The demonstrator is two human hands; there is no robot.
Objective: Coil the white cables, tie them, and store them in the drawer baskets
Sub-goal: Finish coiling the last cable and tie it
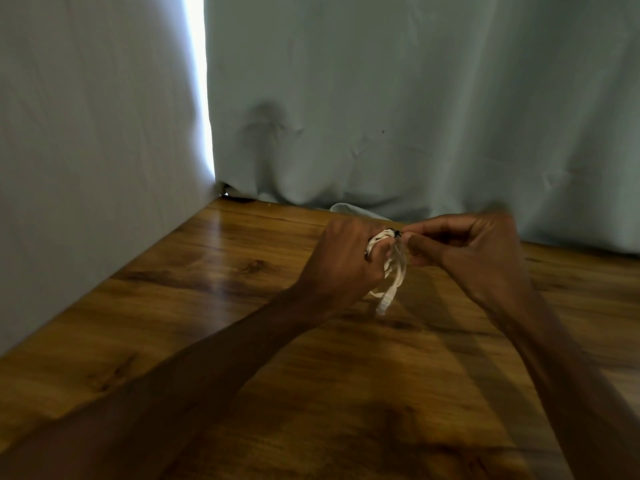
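White cable (394, 268), coiled, is gripped by left hand (341, 261), partly hiding it; right hand (471, 251) pinches a blurred black tie (394, 233) above wooden table (207, 306).

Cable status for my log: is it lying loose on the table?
No, the left hand grips the cable while the right hand pinches its black tie.

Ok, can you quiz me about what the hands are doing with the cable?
1. True or false: the white cable lies on the table with no hand touching it.
2. What does the right hand pinch? A) black tie B) spoon C) pencil
3. Which hand grips the coiled white cable?
Key: 1 false; 2 A; 3 the left hand.
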